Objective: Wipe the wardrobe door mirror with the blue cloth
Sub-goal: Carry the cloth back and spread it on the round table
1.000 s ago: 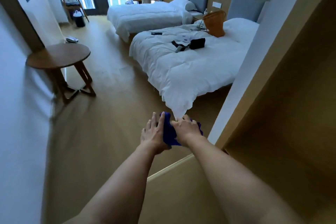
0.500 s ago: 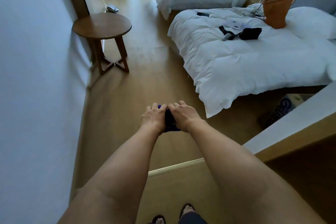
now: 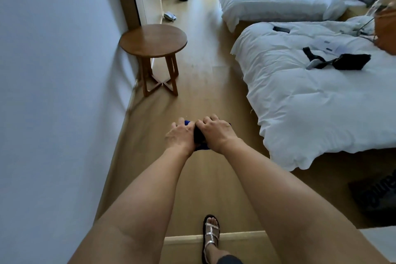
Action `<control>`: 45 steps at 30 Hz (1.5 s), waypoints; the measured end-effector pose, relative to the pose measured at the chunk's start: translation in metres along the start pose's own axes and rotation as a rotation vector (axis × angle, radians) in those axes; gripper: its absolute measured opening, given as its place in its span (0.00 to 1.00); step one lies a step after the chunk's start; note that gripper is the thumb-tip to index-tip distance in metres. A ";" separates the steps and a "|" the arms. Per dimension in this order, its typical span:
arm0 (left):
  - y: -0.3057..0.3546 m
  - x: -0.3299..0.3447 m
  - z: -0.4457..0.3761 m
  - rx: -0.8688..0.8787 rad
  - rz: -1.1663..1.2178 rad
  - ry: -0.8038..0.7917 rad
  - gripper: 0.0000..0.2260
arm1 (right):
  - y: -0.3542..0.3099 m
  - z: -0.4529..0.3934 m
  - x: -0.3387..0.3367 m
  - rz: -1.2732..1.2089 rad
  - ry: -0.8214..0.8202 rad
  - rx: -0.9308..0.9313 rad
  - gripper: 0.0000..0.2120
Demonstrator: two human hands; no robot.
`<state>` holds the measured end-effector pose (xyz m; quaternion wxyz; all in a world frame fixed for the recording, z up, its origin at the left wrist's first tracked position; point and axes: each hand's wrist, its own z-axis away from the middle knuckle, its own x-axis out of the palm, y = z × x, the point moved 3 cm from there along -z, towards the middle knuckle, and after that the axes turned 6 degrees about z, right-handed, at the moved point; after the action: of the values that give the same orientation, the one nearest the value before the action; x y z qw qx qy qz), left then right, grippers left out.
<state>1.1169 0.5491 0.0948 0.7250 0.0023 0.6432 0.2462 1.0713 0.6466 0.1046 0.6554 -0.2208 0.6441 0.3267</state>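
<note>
Cloth: my left hand [image 3: 181, 135] and right hand [image 3: 216, 133] now bunch the blue cloth [image 3: 198, 137] tighter; less shows than before.
Mirror: out of view, wiping not underway.

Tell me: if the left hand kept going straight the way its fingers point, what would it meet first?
Likely nothing close: the left hand, gripping the blue cloth, points over bare floor. Depth is unclear; the round table stands off to its left.
</note>
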 end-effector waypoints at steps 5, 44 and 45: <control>0.027 -0.014 -0.069 -0.007 -0.014 0.025 0.23 | 0.053 -0.058 -0.004 0.003 0.007 -0.021 0.22; 0.007 -0.090 -0.637 -0.015 0.014 0.102 0.22 | 0.279 -0.587 0.005 0.055 0.021 -0.091 0.18; 0.008 -0.090 -0.651 -0.027 0.019 0.100 0.23 | 0.287 -0.600 0.007 0.057 0.019 -0.104 0.18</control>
<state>0.5015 0.3200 0.0689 0.6896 -0.0139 0.6752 0.2616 0.4468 0.4189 0.0919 0.6273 -0.2392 0.6386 0.3762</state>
